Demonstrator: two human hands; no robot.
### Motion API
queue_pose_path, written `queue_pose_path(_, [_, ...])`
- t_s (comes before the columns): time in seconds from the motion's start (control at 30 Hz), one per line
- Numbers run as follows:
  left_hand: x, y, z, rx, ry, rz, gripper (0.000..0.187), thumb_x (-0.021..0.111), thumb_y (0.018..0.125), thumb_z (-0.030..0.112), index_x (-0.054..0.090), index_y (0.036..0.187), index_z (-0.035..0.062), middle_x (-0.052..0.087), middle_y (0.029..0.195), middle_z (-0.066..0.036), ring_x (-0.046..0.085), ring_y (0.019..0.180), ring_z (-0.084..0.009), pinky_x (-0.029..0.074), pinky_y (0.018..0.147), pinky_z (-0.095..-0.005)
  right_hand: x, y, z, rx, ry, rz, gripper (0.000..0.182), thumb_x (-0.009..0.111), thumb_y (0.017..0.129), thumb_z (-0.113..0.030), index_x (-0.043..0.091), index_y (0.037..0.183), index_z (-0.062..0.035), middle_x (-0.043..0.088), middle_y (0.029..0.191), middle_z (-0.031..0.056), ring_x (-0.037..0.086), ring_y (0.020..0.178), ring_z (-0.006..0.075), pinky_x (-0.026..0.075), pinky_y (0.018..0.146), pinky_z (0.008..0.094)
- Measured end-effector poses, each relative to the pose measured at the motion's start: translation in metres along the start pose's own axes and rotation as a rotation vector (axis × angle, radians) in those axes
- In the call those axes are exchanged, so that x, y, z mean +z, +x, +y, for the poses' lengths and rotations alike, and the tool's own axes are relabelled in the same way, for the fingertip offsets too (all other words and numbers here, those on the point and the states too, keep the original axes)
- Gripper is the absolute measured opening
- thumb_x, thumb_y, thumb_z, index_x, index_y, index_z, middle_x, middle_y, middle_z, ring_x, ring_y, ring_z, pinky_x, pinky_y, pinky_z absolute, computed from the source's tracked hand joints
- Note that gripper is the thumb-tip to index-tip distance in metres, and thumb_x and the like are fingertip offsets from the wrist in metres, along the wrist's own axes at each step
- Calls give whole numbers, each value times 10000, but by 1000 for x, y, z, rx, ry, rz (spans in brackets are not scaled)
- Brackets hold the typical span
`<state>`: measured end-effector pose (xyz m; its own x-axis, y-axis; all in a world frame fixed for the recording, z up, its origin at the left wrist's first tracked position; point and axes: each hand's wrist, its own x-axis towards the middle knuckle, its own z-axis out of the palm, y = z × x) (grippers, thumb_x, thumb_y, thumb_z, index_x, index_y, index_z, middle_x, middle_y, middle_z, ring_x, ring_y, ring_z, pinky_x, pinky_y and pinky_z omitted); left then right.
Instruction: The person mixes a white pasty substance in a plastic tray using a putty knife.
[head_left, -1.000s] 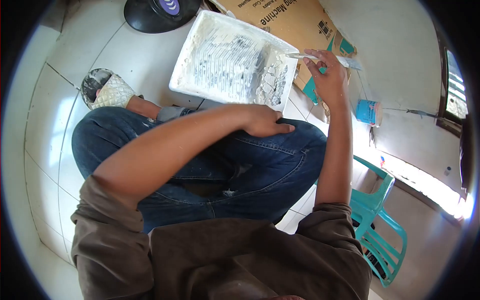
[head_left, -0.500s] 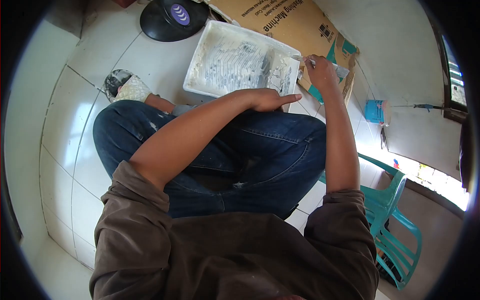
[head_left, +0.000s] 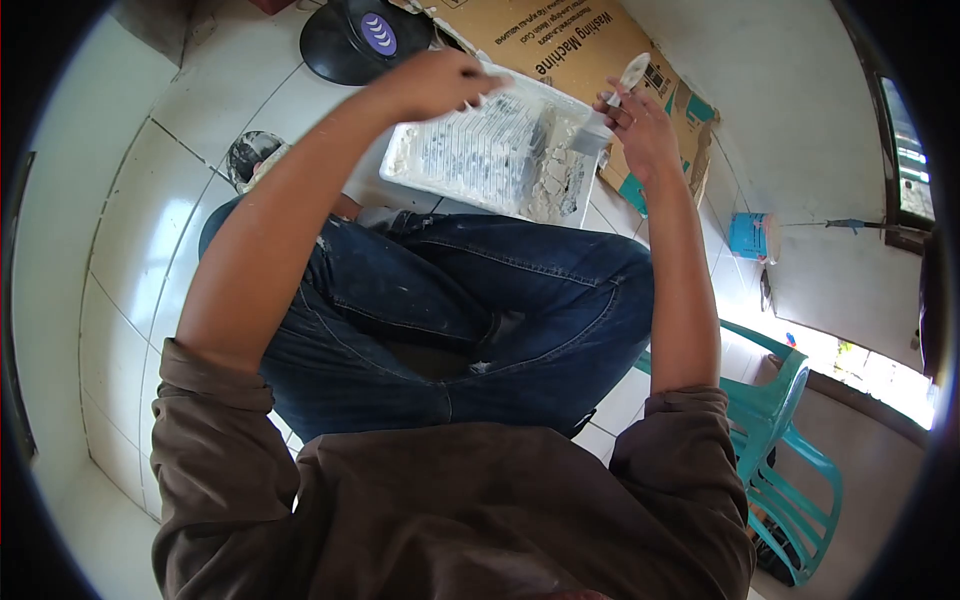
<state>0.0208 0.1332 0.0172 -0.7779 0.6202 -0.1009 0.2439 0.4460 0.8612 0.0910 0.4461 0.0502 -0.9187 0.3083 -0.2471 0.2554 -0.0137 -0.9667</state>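
Observation:
I squat over a white tiled floor with my jeans-clad knees (head_left: 480,290) below me. My right hand (head_left: 638,128) is shut on a paint-caked scraper (head_left: 608,105), lifted over the right end of a white paint tray (head_left: 480,150) crusted with dried filler. My left hand (head_left: 440,82) is raised over the tray's far edge, empty, with its fingers loosely curled and pointing toward the scraper, a short gap away from it.
A flattened cardboard box (head_left: 570,40) lies under and behind the tray. A black round object with a purple logo (head_left: 365,35) sits at the top. My sandalled foot (head_left: 252,158) is at left. A blue can (head_left: 750,235) stands by the wall, and a teal plastic chair (head_left: 785,440) is at right.
My left hand has left my knee and risen over the tray toward the scraper. My right hand has lifted the scraper off the tray's edge and tipped it upward.

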Motion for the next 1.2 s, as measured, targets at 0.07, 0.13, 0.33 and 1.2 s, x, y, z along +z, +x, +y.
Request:
queue_pose_path(0.07, [-13,1,-31,-65,-257,138,635,633,990,603,755,1096,-11,779,999,-151,745,915,-250,579,853,-389,6,15,12,65,38,55,296,604,1078,-239,668,1291,-43,707,1032,106,679,778,171,493,641,292])
queue_pose_path(0.13, [-28,5,-54,-146,156,239,650,596,997,599,742,1161,-13,776,1072,-187,746,971,-341,572,913,-430,11,31,38,213,60,113,249,592,1083,-228,666,1234,-44,679,936,93,654,738,173,465,578,285])
queue_pose_path(0.33, [-17,34,-119,-399,655,130,582,602,982,529,721,1257,30,707,1311,-203,676,1215,-376,533,1047,-466,1,51,129,604,224,240,112,602,1056,-149,607,991,-58,617,796,80,546,620,136,447,484,258])
queue_pose_path(1.2, [31,34,-134,-360,444,160,298,685,849,42,735,1136,-20,716,1228,-260,697,1164,-395,566,1000,-460,-6,46,170,508,-229,360,223,645,1004,-183,664,858,-15,642,706,80,584,558,192,481,516,360])
